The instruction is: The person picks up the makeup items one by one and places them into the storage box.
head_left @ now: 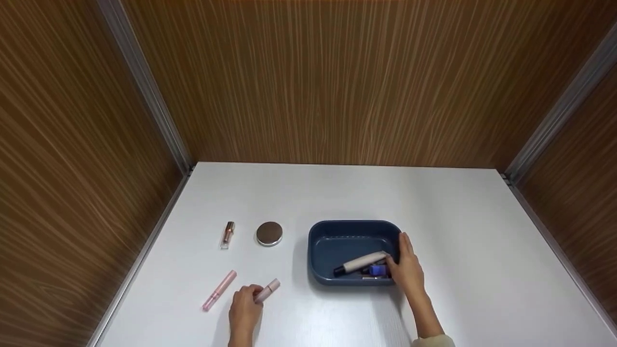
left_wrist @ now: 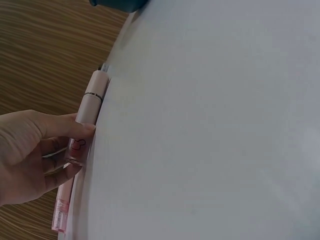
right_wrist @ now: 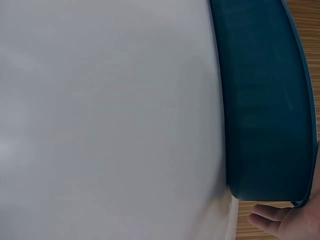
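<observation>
My left hand [head_left: 245, 311] pinches a pale pink lip gloss tube [head_left: 268, 290] between thumb and fingers, above the white table. In the left wrist view the lip gloss has a clear, reddish lower end. Beside that hand lies a slim pink tube [head_left: 220, 290]. On the right, my right hand [head_left: 409, 270] grips the right wall of a dark blue bin [head_left: 352, 282], thumb over the rim and fingers along the outside. Inside the bin lie a cream squeeze tube [head_left: 365, 260] with a black cap, a bright blue item [head_left: 378, 270] and smaller things partly hidden beneath.
Further back on the left lie a lip gloss with a dark cap [head_left: 228, 234] and a round brown-topped compact [head_left: 269, 233]. The white table [head_left: 458, 217] is bounded by wood-grain panels [head_left: 313, 86] at the back and both sides.
</observation>
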